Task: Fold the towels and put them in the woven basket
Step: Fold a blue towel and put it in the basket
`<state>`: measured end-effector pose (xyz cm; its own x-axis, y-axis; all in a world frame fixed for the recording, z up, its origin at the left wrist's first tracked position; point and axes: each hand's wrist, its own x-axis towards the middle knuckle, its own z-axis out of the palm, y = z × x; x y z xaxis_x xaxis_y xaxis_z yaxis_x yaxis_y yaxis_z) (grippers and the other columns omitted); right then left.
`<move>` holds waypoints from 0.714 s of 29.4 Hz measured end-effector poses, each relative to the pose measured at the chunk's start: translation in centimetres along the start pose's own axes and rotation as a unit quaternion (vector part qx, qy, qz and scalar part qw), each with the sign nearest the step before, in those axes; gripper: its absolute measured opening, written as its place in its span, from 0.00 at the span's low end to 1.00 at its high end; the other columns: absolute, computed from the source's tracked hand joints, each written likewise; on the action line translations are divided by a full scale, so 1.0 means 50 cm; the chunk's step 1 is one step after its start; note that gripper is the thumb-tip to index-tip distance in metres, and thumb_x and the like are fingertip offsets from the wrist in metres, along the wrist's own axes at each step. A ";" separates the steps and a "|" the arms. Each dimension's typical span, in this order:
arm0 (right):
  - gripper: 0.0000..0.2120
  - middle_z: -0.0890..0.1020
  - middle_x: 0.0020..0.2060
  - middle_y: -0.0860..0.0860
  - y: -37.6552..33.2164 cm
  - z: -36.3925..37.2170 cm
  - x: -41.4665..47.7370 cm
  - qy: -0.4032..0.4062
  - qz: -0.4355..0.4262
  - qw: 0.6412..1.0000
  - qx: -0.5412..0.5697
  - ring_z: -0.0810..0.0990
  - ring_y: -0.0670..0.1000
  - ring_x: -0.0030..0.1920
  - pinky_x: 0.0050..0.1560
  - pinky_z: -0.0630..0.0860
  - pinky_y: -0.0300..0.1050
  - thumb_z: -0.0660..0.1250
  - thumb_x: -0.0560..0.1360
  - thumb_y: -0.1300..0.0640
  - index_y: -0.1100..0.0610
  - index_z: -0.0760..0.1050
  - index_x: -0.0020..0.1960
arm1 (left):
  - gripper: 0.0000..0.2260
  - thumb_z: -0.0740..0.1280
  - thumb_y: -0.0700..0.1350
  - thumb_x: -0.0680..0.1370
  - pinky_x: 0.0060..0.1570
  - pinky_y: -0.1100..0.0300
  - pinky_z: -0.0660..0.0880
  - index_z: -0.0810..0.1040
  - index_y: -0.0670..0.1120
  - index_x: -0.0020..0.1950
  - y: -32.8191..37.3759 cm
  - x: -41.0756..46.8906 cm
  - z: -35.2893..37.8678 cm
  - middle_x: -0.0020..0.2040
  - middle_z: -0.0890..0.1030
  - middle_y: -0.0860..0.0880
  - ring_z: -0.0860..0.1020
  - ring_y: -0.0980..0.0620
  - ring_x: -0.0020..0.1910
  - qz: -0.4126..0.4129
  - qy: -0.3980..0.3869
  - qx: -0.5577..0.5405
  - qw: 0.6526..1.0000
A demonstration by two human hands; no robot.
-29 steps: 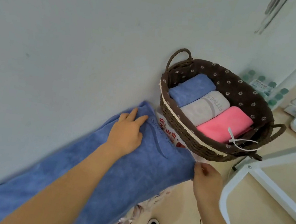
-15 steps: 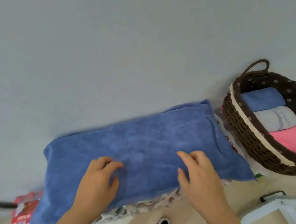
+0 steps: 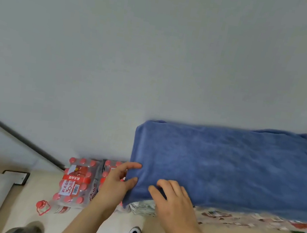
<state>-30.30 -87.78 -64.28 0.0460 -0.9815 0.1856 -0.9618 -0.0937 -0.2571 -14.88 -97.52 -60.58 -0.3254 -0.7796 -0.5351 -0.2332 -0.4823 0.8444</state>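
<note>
the blue towel (image 3: 221,166) lies flat as a long folded strip on wrapped packs (image 3: 233,218) against the wall (image 3: 159,47). the left hand (image 3: 116,184) pinches its near left corner between thumb and fingers (image 3: 135,166); the right hand (image 3: 175,203) rests bent fingers on the front edge, and i cannot tell if it grips. soft, limp and light, it is likely best taken by both left corners.

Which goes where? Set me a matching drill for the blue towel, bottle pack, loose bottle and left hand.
1 blue towel
2 bottle pack
3 loose bottle
4 left hand

A lying on its side on the floor
B holding the towel's left end
C spread flat beside the wall
D standing left of the towel

Pairs: 1-C, 2-D, 3-A, 4-B
</note>
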 end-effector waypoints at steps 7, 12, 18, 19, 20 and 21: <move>0.13 0.73 0.40 0.47 -0.065 -0.025 0.008 -0.022 0.004 0.999 0.044 0.70 0.50 0.40 0.39 0.68 0.45 0.65 0.62 0.53 0.50 0.74 0.47 | 0.26 0.62 0.28 0.73 0.49 0.49 0.79 0.78 0.57 0.60 0.006 -0.001 -0.076 0.58 0.80 0.48 0.81 0.46 0.48 -0.027 -0.156 0.062 0.985; 0.21 0.71 0.43 0.49 -0.134 -0.019 0.059 -0.076 0.047 0.996 0.007 0.71 0.51 0.42 0.39 0.72 0.47 0.65 0.65 0.40 0.44 0.70 0.56 | 0.17 0.63 0.35 0.77 0.53 0.52 0.78 0.75 0.54 0.60 0.082 0.093 -0.075 0.55 0.82 0.46 0.81 0.46 0.54 0.002 -0.159 0.093 0.983; 0.10 0.74 0.54 0.56 -0.180 0.010 0.120 -0.212 0.053 0.971 -0.096 0.70 0.57 0.54 0.52 0.71 0.56 0.66 0.73 0.47 0.51 0.77 0.50 | 0.14 0.64 0.35 0.77 0.45 0.52 0.79 0.79 0.48 0.59 0.116 0.254 -0.032 0.51 0.83 0.42 0.80 0.45 0.47 -0.030 -0.040 -0.047 0.998; 0.10 0.72 0.59 0.58 -0.182 0.016 0.131 -0.233 0.058 0.964 -0.118 0.67 0.58 0.59 0.58 0.67 0.57 0.61 0.77 0.51 0.54 0.76 0.53 | 0.14 0.64 0.33 0.76 0.47 0.52 0.79 0.80 0.46 0.58 0.120 0.266 -0.028 0.51 0.83 0.42 0.80 0.44 0.49 -0.028 -0.031 -0.059 0.997; 0.12 0.70 0.62 0.59 -0.183 0.020 0.142 -0.252 0.057 0.955 -0.142 0.66 0.59 0.61 0.60 0.65 0.57 0.58 0.79 0.54 0.57 0.76 0.57 | 0.15 0.64 0.31 0.75 0.48 0.52 0.79 0.80 0.44 0.57 0.123 0.275 -0.026 0.52 0.83 0.42 0.80 0.43 0.50 -0.025 -0.020 -0.068 0.997; 0.13 0.70 0.63 0.60 -0.185 0.015 0.155 -0.275 0.053 0.946 -0.166 0.65 0.60 0.61 0.61 0.64 0.56 0.57 0.80 0.55 0.59 0.75 0.59 | 0.16 0.63 0.29 0.73 0.49 0.53 0.79 0.81 0.42 0.57 0.127 0.276 -0.024 0.52 0.83 0.42 0.80 0.43 0.51 -0.021 -0.009 -0.078 0.997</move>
<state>-20.82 -94.63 -61.19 -0.0093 -0.9294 -0.3689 -0.9964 -0.0223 0.0815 -19.75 -111.83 -62.55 -0.3344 -0.7506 -0.5699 -0.1015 -0.5725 0.8136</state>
